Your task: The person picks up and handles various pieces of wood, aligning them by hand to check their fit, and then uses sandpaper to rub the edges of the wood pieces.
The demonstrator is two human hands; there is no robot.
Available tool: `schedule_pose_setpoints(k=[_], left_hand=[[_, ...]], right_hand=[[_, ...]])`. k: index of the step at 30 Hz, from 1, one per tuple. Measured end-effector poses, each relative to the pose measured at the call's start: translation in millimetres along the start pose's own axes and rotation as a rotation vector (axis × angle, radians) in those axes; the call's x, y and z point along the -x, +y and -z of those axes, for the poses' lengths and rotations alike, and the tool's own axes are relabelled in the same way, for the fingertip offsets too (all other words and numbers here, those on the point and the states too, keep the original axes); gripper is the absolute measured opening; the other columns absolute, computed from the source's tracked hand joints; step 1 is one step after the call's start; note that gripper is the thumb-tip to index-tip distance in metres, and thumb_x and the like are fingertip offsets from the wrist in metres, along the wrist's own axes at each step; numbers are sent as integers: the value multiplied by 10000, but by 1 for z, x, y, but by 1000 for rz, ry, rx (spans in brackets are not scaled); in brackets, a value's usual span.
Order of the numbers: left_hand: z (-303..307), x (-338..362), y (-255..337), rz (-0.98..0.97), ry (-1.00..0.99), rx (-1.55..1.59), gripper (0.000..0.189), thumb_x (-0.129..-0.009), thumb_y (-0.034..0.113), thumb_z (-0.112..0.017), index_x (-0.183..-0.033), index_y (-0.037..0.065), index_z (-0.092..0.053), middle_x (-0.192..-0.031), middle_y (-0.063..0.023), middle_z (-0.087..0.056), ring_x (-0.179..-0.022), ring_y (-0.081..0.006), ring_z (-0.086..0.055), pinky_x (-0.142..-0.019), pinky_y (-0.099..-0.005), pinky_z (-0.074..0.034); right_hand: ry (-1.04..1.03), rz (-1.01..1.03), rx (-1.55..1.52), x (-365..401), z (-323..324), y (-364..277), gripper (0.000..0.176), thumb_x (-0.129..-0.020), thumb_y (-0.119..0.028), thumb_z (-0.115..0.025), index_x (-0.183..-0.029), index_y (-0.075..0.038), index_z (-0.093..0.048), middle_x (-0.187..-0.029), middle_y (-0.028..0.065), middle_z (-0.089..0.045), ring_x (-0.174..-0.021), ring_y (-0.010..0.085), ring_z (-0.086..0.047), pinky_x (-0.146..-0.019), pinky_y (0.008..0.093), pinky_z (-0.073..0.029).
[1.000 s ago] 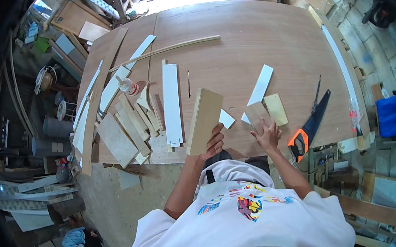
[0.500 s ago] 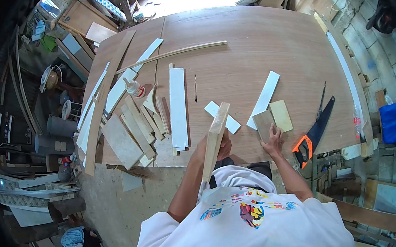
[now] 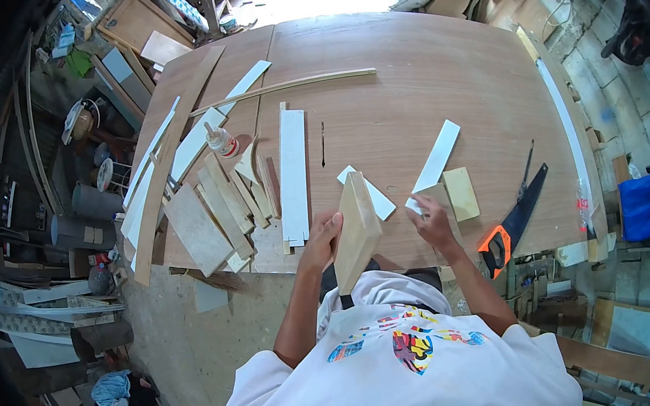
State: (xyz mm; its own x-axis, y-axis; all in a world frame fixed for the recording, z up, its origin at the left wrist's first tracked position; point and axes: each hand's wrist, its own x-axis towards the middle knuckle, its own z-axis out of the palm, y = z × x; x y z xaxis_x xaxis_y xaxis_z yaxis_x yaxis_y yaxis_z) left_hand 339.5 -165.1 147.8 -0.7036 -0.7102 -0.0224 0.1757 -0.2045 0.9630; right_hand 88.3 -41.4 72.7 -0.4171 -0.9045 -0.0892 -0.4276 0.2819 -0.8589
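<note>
My left hand [image 3: 324, 239] grips the left edge of a pale wooden block [image 3: 359, 227], holding it up tilted in front of my chest. Just right of it, my right hand [image 3: 432, 221] is over the table with its fingers apart and bent. Under that hand lies a flat greyish-brown wood piece [image 3: 445, 201], partly covered by it. A white strip [image 3: 436, 153] runs away from the fingertips, and a paler rectangular piece [image 3: 462, 194] sits alongside. Behind the held block, a short white strip [image 3: 378, 199] is partly hidden.
A handsaw [image 3: 516, 220] with an orange handle rests at the table's right front. A long white board [image 3: 293, 175] and a thin dark tool [image 3: 323, 144] lie mid-table. Wood offcuts [image 3: 223, 201] and a glue bottle [image 3: 221, 140] crowd the left side of the table [image 3: 405, 54].
My left hand has turned the wooden block so its broad face shows. My right hand has lifted off the flat wood piece and moved slightly left, its fingers now bent.
</note>
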Motion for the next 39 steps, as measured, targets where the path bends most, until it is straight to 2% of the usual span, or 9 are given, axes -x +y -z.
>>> schedule_pose_setpoints(k=[4,8,10,13,16,20,27,35,39], left_hand=[[-20,0,59,-7,0,-190,427,-930,402,-631,-780,3,-640,-626,44,-557,-598,-39,-466,-514,-247,-306],[-1,-4,46,-57,-34,-448,374,-879,370,-689,-788,8,-660,-608,26,-561,-606,-46,-466,-545,-244,-346],[-3,-2,52,-40,4,-486,348,-838,366,-740,-776,29,-680,-613,8,-581,-623,-44,-494,-564,-237,-374],[-6,2,59,28,69,-546,324,-834,337,-755,-795,23,-683,-624,-2,-605,-636,-51,-532,-580,-237,-400],[-5,5,62,104,56,-483,296,-810,285,-780,-880,25,-655,-749,13,-630,-744,-44,-570,-632,-227,-441],[1,8,64,25,-6,-257,297,-763,151,-832,-968,7,-672,-849,-25,-672,-778,-78,-606,-718,-249,-488],[-17,3,80,-170,386,-1,481,-685,84,-895,-1074,23,-618,-964,-54,-668,-909,-124,-646,-858,-281,-531],[-25,2,76,-261,429,-34,520,-685,105,-899,-1119,24,-622,-968,-67,-689,-910,-126,-661,-799,-271,-546],[-23,5,73,-227,402,-46,581,-685,115,-900,-1189,33,-621,-970,-78,-699,-905,-125,-663,-790,-268,-547]], right_hand=[[-312,131,-824,19,44,-148,486,-967,-230,-596,-1387,-2,-508,-1231,138,-633,-1091,232,-619,-912,363,-488],[-250,324,-533,29,53,-200,514,-957,-196,-611,-1421,-20,-477,-1183,163,-658,-1015,235,-650,-879,377,-503],[-138,469,-30,30,54,-214,549,-931,-182,-652,-1431,-40,-475,-1132,197,-678,-944,222,-669,-842,365,-513],[-88,508,39,29,47,-207,598,-890,-148,-704,-1434,-50,-475,-1095,224,-684,-885,199,-677,-765,329,-525],[-200,222,-101,33,57,-214,593,-892,-124,-711,-1418,7,-471,-1304,192,-614,-1118,142,-614,-910,277,-500],[-22,339,-301,31,51,-193,587,-893,-104,-718,-1410,26,-473,-1225,180,-656,-1068,138,-626,-892,260,-504],[95,356,-334,32,57,-173,500,-856,-151,-770,-1295,0,-585,-1117,123,-694,-952,133,-653,-780,275,-517],[82,322,-452,35,62,-188,320,-842,-139,-776,-1125,-42,-661,-1088,91,-707,-961,158,-675,-781,311,-531],[15,483,-65,35,70,-190,316,-845,-140,-764,-1145,-108,-672,-1138,85,-712,-947,182,-697,-699,315,-546]])
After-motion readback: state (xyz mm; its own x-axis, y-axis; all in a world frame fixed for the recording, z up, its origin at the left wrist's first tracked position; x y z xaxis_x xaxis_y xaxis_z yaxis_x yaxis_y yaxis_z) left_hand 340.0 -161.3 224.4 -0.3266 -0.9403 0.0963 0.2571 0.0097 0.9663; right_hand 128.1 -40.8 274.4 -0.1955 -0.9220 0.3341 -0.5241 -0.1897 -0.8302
